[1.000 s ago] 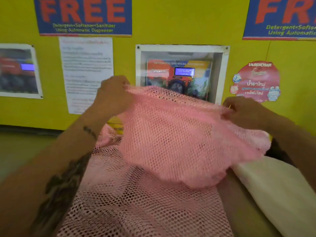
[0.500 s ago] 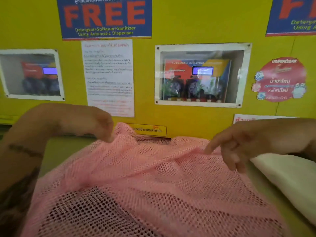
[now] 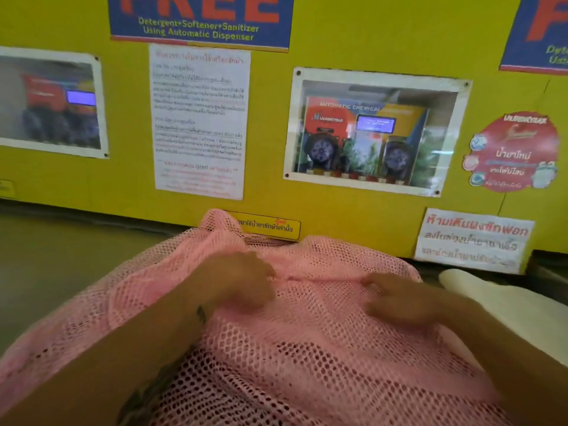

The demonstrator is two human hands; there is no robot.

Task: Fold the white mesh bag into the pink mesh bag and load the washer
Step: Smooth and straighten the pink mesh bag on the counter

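Spread across the grey tabletop (image 3: 46, 272) below the yellow wall (image 3: 276, 56): the pink mesh bag (image 3: 307, 348), bunched in loose ridges and filling the lower middle of the view. On its upper fold, left of centre, the left hand (image 3: 242, 281), fingers curled down and pinching a ridge of netting. Further right, the right hand (image 3: 399, 299), also curled onto the mesh and apparently gripping it, though too blurred to be sure. At the far right, just beside the pink netting, a pale cream fabric (image 3: 504, 305), possibly the white mesh bag, not identifiable for certain. No washer door in view. Likely trouble from here: fingertips snagging in the open holes and dragging the whole bag sideways instead of folding it; slack layers sliding off the near edge under their own weight; an uneven pull by two separately gripping hands twisting the opening shut and leaving no mouth for stuffing the white one in. Compared with a second ago: bag then held up in the air between both hands, now lowered and lying flat, hands brought closer together on top, and the view tipped further toward the wall.
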